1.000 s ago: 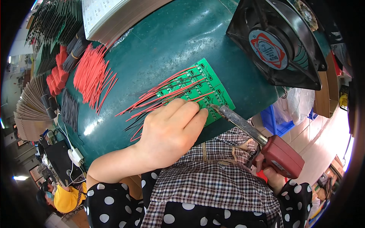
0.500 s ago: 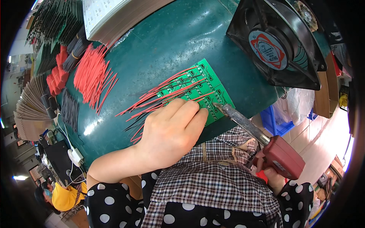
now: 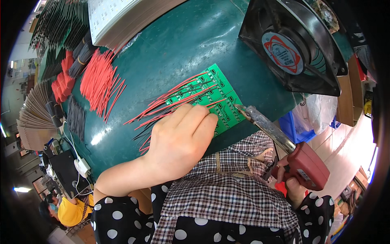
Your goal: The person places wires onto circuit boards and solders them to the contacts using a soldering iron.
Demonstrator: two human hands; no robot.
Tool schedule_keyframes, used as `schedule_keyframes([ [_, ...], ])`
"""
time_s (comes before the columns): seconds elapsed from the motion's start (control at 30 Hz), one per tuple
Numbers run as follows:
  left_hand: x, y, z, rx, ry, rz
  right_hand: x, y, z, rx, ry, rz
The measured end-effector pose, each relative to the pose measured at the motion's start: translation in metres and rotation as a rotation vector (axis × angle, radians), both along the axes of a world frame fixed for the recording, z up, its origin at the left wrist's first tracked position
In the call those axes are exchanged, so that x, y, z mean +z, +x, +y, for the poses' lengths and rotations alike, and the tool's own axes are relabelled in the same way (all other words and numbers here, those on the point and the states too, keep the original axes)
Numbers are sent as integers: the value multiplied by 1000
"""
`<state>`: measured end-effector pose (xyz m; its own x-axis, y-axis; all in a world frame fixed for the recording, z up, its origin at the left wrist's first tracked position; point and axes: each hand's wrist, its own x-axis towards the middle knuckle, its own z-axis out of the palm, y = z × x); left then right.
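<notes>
My left hand (image 3: 178, 136) is closed in a pinch at the near-left part of a green circuit board panel (image 3: 223, 86). Its fingertips point down and hide whatever they grip. Red wires (image 3: 183, 100) and thin black wires run from the board's pads out to the left, some passing under this hand. My right hand (image 3: 293, 185) is wrapped round the dark red handle of a soldering gun (image 3: 306, 166). The gun's grimy metal barrel points up and left, with its tip at the board's right edge, beside the pads; contact cannot be made out.
Loose red wires (image 3: 99, 83) and black wires (image 3: 76, 120) lie on the green tabletop (image 3: 178, 44) at left. A paper stack (image 3: 122, 22) stands at the back, a black fan (image 3: 294, 49) at back right. Below the right edge is a blue crate (image 3: 294, 128). A person in yellow (image 3: 71, 211) sits far left.
The soldering gun's tip has shifted slightly right and up, from over the board's pads to its edge. My left hand has slid a little left, still closed.
</notes>
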<state>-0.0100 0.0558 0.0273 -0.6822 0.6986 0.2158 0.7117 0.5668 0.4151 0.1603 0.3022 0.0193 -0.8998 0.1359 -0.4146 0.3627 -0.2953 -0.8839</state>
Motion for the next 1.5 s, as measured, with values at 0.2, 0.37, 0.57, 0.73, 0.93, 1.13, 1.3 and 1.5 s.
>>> schedule_keyframes([
  [0.2, -15, -6, 14, -12, 97, 102, -10, 6, 12, -7, -87, -20],
  [0.37, -8, -7, 17, 30, 88, 23, -14, 9, 15, 47, 101, 51],
  [0.57, -4, -7, 21, 62, 59, -34, -2, -4, 14, 164, 269, -65],
  [0.73, -4, -8, 19, 48, 50, -34, -22, 30, 21, 219, 719, -168],
  [0.93, -4, -8, 20, 39, 56, -35, -13, 19, 22, 312, 602, -188],
  [1.13, -4, -8, 21, 47, 49, -13, -12, 17, 25, 299, 500, -261],
  [1.3, -5, -7, 21, 42, 29, -1, -23, 23, 30, 349, 601, -132],
  [1.5, -4, -7, 22, 44, 31, 3, -29, 33, 34, 379, 645, 50],
])
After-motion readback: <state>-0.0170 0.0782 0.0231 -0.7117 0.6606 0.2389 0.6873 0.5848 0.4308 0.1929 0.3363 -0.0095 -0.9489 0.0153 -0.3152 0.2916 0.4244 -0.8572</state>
